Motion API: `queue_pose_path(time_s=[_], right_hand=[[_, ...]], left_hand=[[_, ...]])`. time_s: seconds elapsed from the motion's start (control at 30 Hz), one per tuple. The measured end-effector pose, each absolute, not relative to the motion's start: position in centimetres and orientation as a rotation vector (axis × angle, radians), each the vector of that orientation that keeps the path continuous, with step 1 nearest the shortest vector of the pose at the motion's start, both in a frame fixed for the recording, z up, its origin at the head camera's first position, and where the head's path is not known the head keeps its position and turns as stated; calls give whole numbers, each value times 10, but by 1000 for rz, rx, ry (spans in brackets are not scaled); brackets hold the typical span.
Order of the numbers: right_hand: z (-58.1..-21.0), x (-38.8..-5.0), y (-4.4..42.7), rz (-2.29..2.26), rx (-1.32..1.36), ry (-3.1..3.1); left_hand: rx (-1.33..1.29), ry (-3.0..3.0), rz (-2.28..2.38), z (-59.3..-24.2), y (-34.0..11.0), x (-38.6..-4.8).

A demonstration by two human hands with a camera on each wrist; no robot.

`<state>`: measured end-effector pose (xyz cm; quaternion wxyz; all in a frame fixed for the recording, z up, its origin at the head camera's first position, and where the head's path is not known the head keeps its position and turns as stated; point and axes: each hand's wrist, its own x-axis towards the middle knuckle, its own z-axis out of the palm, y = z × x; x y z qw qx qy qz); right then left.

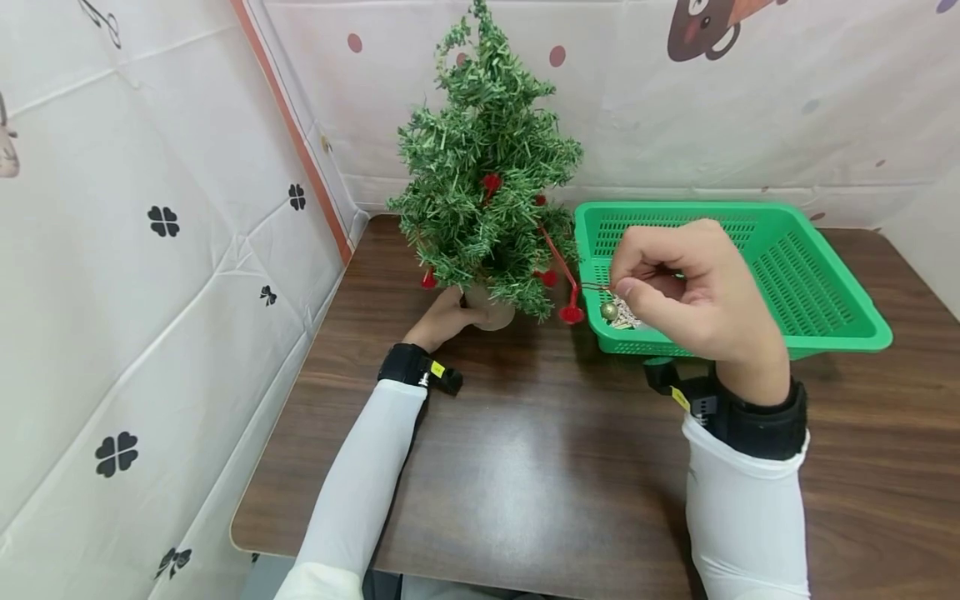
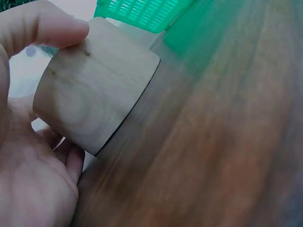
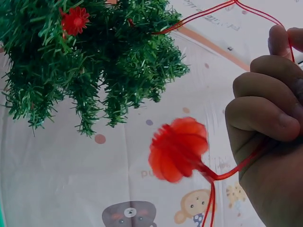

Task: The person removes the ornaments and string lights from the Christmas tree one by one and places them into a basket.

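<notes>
A small artificial Christmas tree (image 1: 487, 158) stands upright at the back of the table. Its round wooden base (image 2: 102, 85) is gripped by my left hand (image 1: 444, 320), thumb over the top and fingers round the side. Several red flower ornaments (image 1: 491, 183) show among the branches. A red cord (image 3: 203, 16) runs from the tree to my right hand (image 1: 701, 287), which pinches it in front of the basket. One red flower (image 3: 179, 150) hangs loose from the cord beside that hand. The far side of the base is hidden.
A green plastic basket (image 1: 832, 342) stands right of the tree, close to the back wall. A gold ball (image 1: 609, 311) and small pale pieces lie inside it. Printed white cloth (image 1: 225, 275) covers the walls behind and on the left of the brown wooden table (image 1: 510, 492).
</notes>
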<state>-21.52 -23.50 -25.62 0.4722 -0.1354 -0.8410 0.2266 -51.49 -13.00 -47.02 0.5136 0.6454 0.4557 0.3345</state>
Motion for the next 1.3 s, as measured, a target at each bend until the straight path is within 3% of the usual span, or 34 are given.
queue_pose_path(time_s=[0.6, 0.9, 1.3], right_hand=[[-256, -214, -239, 604, -203, -1885], [-260, -208, -235, 669, -47, -1676], [-259, -209, -234, 670, -45, -1667]], left_hand=[[1609, 1088, 898, -475, -123, -511], [1579, 1002, 938, -448, -138, -507], [1490, 1038, 912, -448, -139, -506]])
